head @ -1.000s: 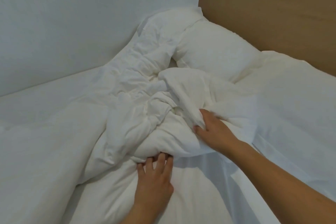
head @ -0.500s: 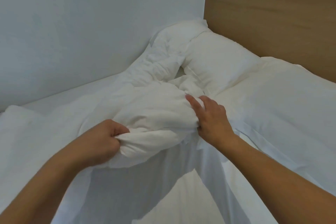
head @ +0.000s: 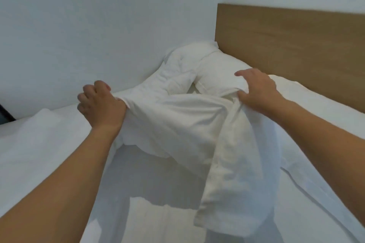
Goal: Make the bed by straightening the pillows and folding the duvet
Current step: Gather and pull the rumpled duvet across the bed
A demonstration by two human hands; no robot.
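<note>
The bed (head: 325, 116) ran along the left wall, wooden headboard (head: 286, 45) at the far right. The white duvet (head: 177, 124) hung bunched above the mattress, trailing toward the far pillow (head: 215, 73), probably raised to shake it flat for folding. The left hand (head: 100, 104) gripped it in a closed fist; the right hand (head: 256, 90) pinched a fold, fingers half curled. No containers showed.

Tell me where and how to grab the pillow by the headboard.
Take the pillow by its near short edge, reaching from the foot of the bed. Its far end is wedged into the wall corner against the headboard, and the lifted duvet drapes beside it.
</note>
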